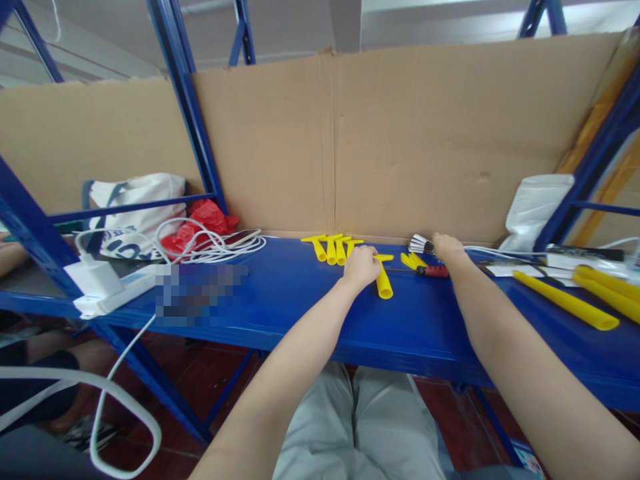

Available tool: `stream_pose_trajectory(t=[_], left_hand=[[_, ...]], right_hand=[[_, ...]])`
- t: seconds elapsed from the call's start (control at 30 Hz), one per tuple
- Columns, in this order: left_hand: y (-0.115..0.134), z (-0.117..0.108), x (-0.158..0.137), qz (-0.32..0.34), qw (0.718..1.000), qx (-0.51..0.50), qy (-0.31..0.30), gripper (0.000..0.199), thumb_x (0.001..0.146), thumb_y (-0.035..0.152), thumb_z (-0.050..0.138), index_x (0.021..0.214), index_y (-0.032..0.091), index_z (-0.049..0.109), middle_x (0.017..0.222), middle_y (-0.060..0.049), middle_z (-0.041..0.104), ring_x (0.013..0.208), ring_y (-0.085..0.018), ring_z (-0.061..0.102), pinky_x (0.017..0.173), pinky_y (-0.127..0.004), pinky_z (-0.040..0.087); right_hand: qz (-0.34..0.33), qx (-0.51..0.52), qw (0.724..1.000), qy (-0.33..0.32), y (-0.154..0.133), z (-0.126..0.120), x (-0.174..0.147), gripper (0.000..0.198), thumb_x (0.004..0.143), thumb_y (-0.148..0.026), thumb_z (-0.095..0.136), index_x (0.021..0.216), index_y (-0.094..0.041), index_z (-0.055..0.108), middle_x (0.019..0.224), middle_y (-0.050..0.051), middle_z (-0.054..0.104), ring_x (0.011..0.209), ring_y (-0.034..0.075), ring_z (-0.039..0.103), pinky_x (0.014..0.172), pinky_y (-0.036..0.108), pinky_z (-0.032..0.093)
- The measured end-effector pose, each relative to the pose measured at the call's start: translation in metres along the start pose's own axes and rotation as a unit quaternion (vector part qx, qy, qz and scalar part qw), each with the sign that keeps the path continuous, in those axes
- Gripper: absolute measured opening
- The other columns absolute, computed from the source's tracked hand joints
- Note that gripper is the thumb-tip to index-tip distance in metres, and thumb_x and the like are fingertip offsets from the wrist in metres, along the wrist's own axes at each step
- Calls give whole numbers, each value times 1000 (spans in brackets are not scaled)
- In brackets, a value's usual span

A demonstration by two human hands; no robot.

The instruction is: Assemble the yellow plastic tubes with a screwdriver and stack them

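Observation:
My left hand (362, 268) is closed at the head of a yellow T-shaped plastic tube (384, 285), whose open end faces me. Just left of it several similar yellow T-shaped tubes (331, 251) lie in a row. My right hand (449, 248) has its fingers curled together beside a small bundle of white and dark strips (420, 244); what they grip is hidden. Below that hand lies a screwdriver with a red and black handle (433, 271), its shaft pointing left. Small yellow pieces (412, 261) lie by the screwdriver.
Long yellow tubes (565, 300) lie at the right on the blue tabletop (290, 300). At left are a power strip (123, 293), a coiled white cable (220, 247), a red plastic bag (207, 220) and a cloth bag (143, 197). Cardboard (400, 140) walls the back. Another person's arm shows far left.

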State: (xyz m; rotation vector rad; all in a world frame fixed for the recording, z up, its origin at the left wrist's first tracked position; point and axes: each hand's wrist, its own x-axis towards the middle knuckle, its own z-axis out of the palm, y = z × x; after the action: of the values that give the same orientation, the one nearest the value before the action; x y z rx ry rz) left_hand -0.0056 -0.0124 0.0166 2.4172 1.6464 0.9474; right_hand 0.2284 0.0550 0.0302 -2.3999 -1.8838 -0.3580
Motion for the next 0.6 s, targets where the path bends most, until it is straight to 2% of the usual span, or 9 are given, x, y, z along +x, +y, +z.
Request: stream_pose_trajectory(t=[0.17, 0.33, 0.47, 0.6], left_hand=[[0, -1, 1, 0, 1000, 3, -1, 33, 80, 12, 45, 105, 16, 66, 113, -9, 64, 110, -21, 54, 97, -32, 41], [-2, 0, 3, 8, 1000, -5, 12, 33, 79, 11, 46, 105, 16, 66, 112, -8, 65, 110, -21, 54, 99, -33, 40], [-4, 3, 5, 16, 999, -21, 39, 33, 79, 10, 47, 104, 18, 67, 108, -6, 67, 108, -19, 57, 97, -31, 42], [-8, 8, 8, 17, 996, -56, 72, 32, 79, 9, 48, 104, 14, 67, 105, -8, 68, 103, -19, 60, 94, -30, 44]], right_hand=[[-2, 12, 1000, 4, 2, -1, 1, 38, 84, -22, 53, 118, -7, 47, 114, 22, 59, 110, 28, 56, 83, 33, 45], [-13, 11, 999, 31, 7, -6, 0, 35, 85, -22, 50, 117, -8, 47, 111, 23, 60, 108, 28, 57, 81, 33, 45], [-18, 30, 996, 81, 6, -12, -7, 30, 86, -21, 45, 114, -11, 49, 106, 21, 62, 102, 29, 59, 76, 33, 45], [-9, 59, 988, 144, -4, -20, -19, 27, 86, -19, 40, 110, -11, 50, 102, 19, 63, 94, 27, 60, 70, 32, 43]])
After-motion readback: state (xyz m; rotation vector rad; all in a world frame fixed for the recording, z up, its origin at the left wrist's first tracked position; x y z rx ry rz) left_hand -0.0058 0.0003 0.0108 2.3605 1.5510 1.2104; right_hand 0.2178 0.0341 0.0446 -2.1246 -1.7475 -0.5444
